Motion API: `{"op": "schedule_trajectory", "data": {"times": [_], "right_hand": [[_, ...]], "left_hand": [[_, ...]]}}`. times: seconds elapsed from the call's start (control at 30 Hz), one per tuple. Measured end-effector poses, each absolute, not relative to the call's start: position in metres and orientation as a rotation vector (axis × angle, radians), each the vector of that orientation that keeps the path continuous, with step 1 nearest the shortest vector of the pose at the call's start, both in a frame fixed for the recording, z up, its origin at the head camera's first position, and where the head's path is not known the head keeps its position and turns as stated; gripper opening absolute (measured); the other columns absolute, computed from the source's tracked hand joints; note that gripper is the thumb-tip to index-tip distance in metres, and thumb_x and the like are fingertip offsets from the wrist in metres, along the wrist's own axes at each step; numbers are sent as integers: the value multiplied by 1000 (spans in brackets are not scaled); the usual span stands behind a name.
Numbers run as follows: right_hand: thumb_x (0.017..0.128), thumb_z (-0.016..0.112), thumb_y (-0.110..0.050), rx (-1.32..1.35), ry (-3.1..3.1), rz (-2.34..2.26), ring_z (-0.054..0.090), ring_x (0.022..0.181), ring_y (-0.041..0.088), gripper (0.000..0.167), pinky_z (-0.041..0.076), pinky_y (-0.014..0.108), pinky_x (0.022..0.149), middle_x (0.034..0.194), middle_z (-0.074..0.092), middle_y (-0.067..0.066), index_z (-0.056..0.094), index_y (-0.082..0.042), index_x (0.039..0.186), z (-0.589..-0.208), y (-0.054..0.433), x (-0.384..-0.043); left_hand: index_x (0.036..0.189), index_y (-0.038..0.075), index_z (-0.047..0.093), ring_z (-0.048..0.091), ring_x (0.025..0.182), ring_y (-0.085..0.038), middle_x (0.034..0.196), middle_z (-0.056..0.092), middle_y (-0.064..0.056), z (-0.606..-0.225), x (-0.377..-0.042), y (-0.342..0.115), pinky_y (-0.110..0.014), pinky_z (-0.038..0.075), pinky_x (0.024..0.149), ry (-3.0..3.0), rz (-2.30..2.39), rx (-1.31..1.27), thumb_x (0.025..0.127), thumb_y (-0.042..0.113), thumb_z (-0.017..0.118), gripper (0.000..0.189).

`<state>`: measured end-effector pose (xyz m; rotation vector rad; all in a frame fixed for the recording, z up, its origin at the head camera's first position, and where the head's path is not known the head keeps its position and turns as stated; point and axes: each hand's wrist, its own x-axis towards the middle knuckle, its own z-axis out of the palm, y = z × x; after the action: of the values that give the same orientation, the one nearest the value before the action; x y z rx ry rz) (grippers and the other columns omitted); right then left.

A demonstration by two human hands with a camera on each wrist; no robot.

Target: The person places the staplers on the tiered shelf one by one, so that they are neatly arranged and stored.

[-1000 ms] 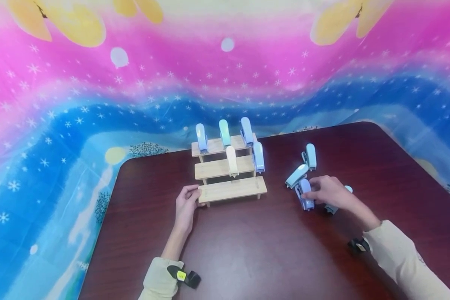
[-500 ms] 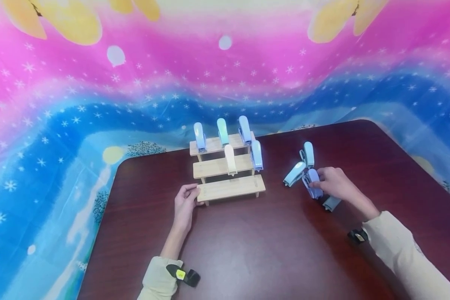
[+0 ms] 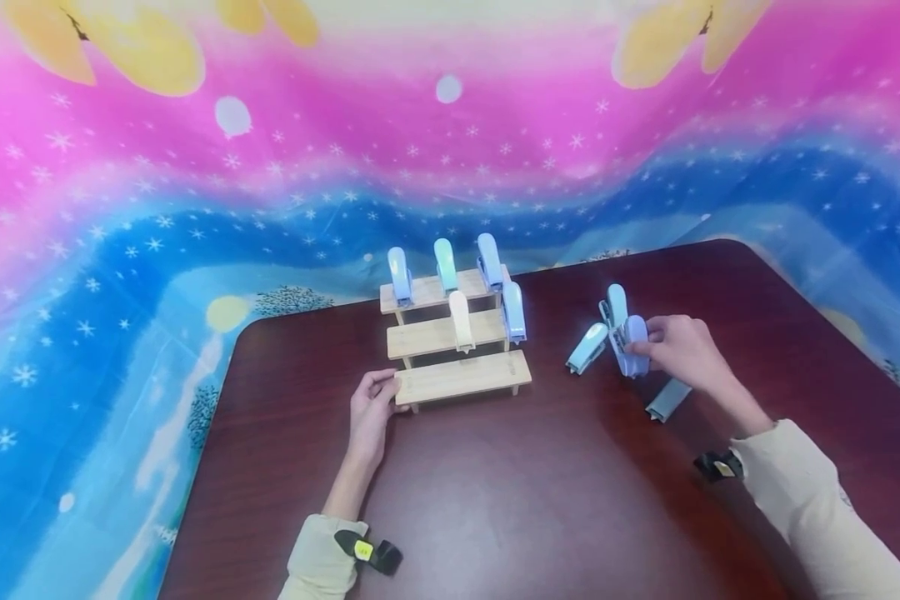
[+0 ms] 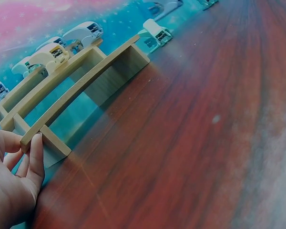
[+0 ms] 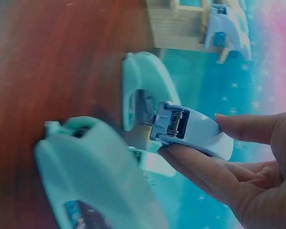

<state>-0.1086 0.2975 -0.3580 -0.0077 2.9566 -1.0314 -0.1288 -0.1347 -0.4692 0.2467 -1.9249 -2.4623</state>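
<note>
A lavender stapler (image 3: 636, 340) is pinched between the thumb and fingers of my right hand (image 3: 686, 352), its hinge spring showing in the right wrist view. Close by are a teal stapler (image 3: 617, 302), a pale teal one (image 3: 588, 348) and a greyish one (image 3: 667, 401) on the table. My left hand (image 3: 370, 410) grips the left end of the lowest step of a three-tier wooden rack (image 3: 461, 379). Two lavender staplers and a mint stapler (image 3: 446, 265) stand on the top step. The middle step bears a cream stapler (image 3: 461, 320) and a lavender one at its right end.
The dark reddish-brown table (image 3: 480, 500) has its far edge just behind the rack. A patterned cloth backdrop (image 3: 450, 150) hangs around the table. A black strap (image 3: 367, 552) with a yellow tag sits at the left wrist.
My right hand has carried the lavender stapler away from me and slightly right, closer to the teal one, uncovering the greyish stapler. The left hand stays on the rack.
</note>
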Motion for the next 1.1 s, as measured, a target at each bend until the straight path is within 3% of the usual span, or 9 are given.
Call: {"op": "schedule_trajectory", "data": {"times": [0.17, 0.63, 1.1], "right_hand": [[96, 75, -17, 20, 2961, -1071, 74, 80, 38, 46, 58, 25, 61, 105, 70, 35, 61, 19, 122, -344, 299, -109], [96, 74, -19, 49, 2967, -1196, 76, 85, 37, 46, 59, 21, 64, 108, 71, 34, 61, 16, 123, -312, 285, -114], [96, 75, -26, 35, 2958, -1253, 77, 85, 27, 51, 55, 13, 65, 113, 71, 31, 63, 11, 128, -283, 255, -130]], "left_hand": [[120, -7, 58, 64, 78, -13, 100, 67, -5, -468, -129, -134, -24, 57, 64, -1915, -2459, 236, 99, -1, 61, 22], [120, -9, 59, 63, 75, -13, 101, 68, -8, -469, -129, -132, -23, 57, 62, -1905, -2452, 234, 99, -1, 61, 22], [119, -8, 58, 64, 77, -14, 101, 68, -8, -467, -128, -133, -24, 57, 63, -1903, -2463, 244, 98, -2, 61, 22]]}}
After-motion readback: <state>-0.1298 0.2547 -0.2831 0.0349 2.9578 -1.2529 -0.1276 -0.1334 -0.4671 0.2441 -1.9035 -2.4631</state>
